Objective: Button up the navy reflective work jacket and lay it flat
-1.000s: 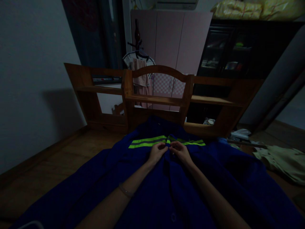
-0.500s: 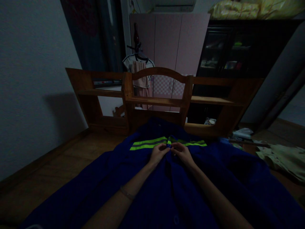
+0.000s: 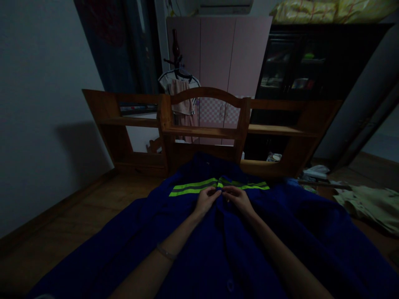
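Observation:
A dark blue work jacket (image 3: 218, 249) with a yellow-green reflective stripe (image 3: 193, 187) lies spread flat on a wooden surface in front of me. My left hand (image 3: 206, 199) and my right hand (image 3: 237, 198) meet at the jacket's front opening just below the stripe. Both have their fingers pinched on the fabric edges there. A thin bracelet sits on my left wrist. A button (image 3: 230, 285) shows lower on the jacket's front.
A wooden headboard with shelves (image 3: 205, 128) stands just beyond the jacket. A pale green garment (image 3: 368, 205) lies at the right. Behind are a pink wardrobe (image 3: 218, 54), a dark cabinet (image 3: 299, 62) and clothes on a rack (image 3: 179, 89). A wall is at the left.
Both hands stay pinched at the same spot on the jacket's front. Only the view has shifted slightly.

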Tool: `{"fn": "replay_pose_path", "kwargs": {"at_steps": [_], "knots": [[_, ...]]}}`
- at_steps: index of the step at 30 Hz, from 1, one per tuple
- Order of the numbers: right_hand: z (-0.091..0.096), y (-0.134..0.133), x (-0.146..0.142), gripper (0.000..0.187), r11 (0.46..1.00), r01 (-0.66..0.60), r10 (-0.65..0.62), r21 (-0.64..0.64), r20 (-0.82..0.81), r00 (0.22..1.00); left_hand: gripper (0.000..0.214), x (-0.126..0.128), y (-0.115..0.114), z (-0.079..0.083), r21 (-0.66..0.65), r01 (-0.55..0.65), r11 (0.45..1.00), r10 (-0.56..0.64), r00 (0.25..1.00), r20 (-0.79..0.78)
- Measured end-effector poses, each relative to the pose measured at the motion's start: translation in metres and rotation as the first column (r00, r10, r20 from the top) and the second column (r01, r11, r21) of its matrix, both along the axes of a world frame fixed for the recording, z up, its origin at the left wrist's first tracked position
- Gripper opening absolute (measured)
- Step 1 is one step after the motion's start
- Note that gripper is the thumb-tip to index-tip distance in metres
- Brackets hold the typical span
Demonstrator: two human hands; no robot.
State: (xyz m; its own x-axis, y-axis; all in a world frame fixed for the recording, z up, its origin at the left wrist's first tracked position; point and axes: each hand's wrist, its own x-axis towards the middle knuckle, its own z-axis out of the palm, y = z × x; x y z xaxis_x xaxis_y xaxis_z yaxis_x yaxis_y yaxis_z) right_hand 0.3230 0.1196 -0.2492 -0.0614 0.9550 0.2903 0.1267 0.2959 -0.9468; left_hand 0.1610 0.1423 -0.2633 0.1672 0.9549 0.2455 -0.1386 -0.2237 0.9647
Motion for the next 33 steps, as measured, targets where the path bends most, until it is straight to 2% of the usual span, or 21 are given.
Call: {"fn": "replay_pose_path", "kwargs": {"at_steps": [7, 13, 20, 26, 33], "knots": [[0.0049, -0.0041, 0.0005, 0.041, 0.997, 0.048, -0.049, -0.057, -0.03, 0.998, 0.034, -0.0013, 0.0013, -0.0006, -0.031, 0.023, 0.999, -0.022, 0.999, 0.031], [0.0036, -0.0056, -0.0007, 0.04, 0.997, 0.051, -0.053, -0.054, -0.051, 0.997, 0.032, -0.0018, 0.0035, -0.0016, -0.017, 0.022, 1.0, -0.022, 1.0, 0.008], [0.0009, -0.0028, -0.002, 0.035, 0.999, 0.042, -0.042, -0.011, -0.046, 0.998, 0.031, -0.0007, 0.003, -0.002, -0.023, 0.037, 0.999, -0.037, 0.999, 0.022], [-0.0019, -0.0009, -0.0017, 0.036, 0.999, 0.027, -0.026, 0.041, -0.023, 0.999, 0.039, -0.0002, 0.0016, -0.0008, -0.05, 0.004, 0.999, -0.004, 1.0, 0.012], [-0.0028, -0.0012, -0.0008, 0.036, 0.999, 0.012, -0.011, 0.04, -0.022, 1.0, 0.038, 0.0006, 0.0011, 0.0002, -0.061, -0.018, 0.998, 0.019, 1.0, 0.005]]}}
